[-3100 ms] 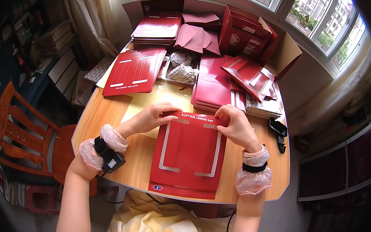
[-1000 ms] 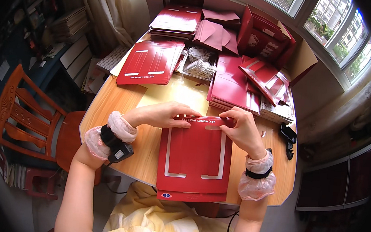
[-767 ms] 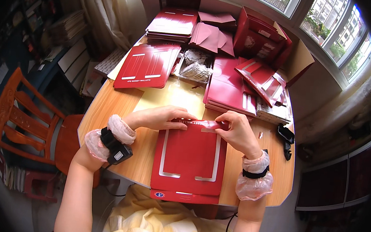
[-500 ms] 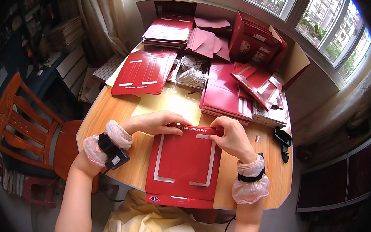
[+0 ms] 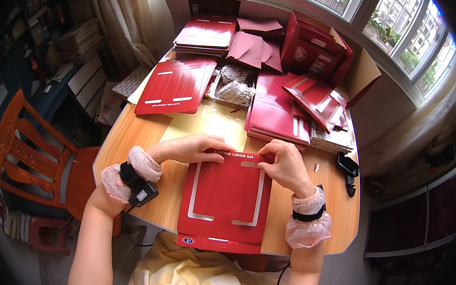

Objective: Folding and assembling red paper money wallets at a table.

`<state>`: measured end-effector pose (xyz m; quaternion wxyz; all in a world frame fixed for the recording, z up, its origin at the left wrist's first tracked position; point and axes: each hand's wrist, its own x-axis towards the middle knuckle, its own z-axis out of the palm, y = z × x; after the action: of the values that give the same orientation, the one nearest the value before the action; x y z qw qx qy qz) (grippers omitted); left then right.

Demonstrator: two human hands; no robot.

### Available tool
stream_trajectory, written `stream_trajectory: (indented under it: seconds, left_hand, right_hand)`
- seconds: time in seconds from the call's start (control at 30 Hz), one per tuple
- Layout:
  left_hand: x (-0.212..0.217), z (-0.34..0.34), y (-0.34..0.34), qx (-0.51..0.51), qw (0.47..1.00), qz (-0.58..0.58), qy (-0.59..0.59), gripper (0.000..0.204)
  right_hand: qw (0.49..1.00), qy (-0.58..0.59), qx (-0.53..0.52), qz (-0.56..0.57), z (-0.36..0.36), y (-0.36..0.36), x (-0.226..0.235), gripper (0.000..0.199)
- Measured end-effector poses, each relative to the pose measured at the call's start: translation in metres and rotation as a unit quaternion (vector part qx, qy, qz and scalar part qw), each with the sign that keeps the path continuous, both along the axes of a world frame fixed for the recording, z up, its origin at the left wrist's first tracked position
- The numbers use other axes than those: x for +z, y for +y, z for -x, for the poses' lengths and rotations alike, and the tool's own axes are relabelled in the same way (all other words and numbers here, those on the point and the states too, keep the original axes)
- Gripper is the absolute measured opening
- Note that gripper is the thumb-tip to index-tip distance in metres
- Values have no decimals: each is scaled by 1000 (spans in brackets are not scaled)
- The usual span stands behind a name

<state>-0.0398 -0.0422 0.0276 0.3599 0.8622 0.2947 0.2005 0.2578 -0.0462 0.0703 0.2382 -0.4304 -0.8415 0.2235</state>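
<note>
A flat red card sleeve [image 5: 225, 196] with white cut-out strips down both sides lies in front of me, its near end reaching past the table's edge. At its far left corner my left hand [image 5: 198, 149] is closed, fingers bent over the edge and thumb on the face. My right hand [image 5: 285, 166] pinches the far right corner between thumb and fingers. Both wrists wear pale puffy cuffs with black straps. Beyond the hands, a yellow sheet [image 5: 208, 127] lies on the table.
Stacked red cards [image 5: 173, 87] sit at the left, with another pile [image 5: 205, 33] behind. Red envelopes [image 5: 254, 49], a tray of pale wrapped bundles [image 5: 235, 87], a red folder stack [image 5: 273, 106] and an open red box [image 5: 313, 50] fill the back. A black strap [image 5: 348, 170] lies right; a wooden chair [image 5: 34, 149] stands left.
Both hands keep their hold on the far edge of the card sleeve. The sleeve sits very slightly higher and further left in view; little else differs.
</note>
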Motion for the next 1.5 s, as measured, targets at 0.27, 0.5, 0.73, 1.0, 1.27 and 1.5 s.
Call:
stream_trajectory:
  seconds: [0.27,0.5,0.73,1.0,1.27,1.5]
  left_hand:
    - [4,-5,-2,-2,1000,-17,-23,42]
    - [3,-3,2,7,1000,-20,-16,37]
    - [-3,7,0,33,999,-38,-12,34]
    - [-4,3,6,29,996,-71,-45,35]
    - [0,2,5,41,997,-50,-52,34]
    - [-3,4,6,38,998,-35,-27,32]
  right_hand:
    - [999,15,-4,42,-7,0,1,25]
    - [999,26,-10,46,-6,-1,-2,26]
    - [997,41,-8,70,5,4,-4,26]
    - [980,165,-15,111,-7,8,-14,28]
    - [998,44,-46,15,-3,2,-3,26]
    - [995,71,-15,62,-5,3,2,25]
